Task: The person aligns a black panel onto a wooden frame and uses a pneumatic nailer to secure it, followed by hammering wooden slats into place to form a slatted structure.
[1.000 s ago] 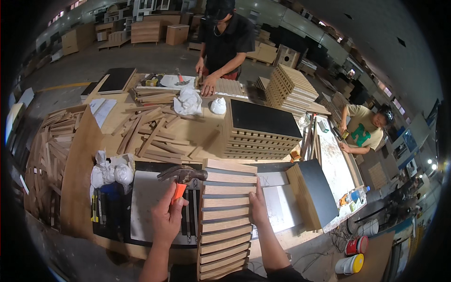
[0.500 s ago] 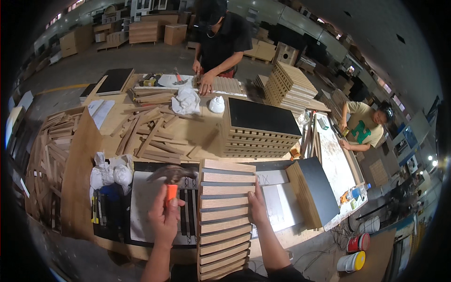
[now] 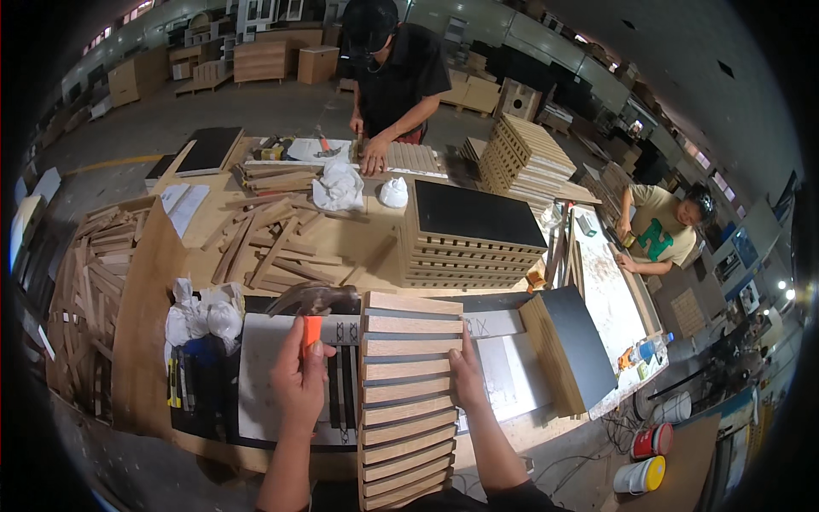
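Observation:
My left hand (image 3: 300,371) is closed round the orange handle of a claw hammer (image 3: 314,300). The dark hammer head is raised beside the upper left corner of a slatted wooden panel (image 3: 409,392). Light wood strips run across this panel with dark gaps between them. It stands tilted in front of me, its lower end at my body. My right hand (image 3: 467,375) grips the panel's right edge, thumb in front and the other fingers mostly hidden behind. Under the hammer, white sheets (image 3: 264,375) with dark strips lie on the bench.
Loose wood strips (image 3: 273,243) lie on the table (image 3: 375,230), beside a stack of slatted panels (image 3: 473,230). A dark-faced board stack (image 3: 572,350) stands at right. White bags (image 3: 205,316) sit at left. Two co-workers (image 3: 401,85) work across and at right. Buckets (image 3: 638,475) stand on the floor.
The hammer head has risen slightly, away from me, with my left hand. The co-worker opposite has shifted the head and upper body a little. My right hand keeps its hold.

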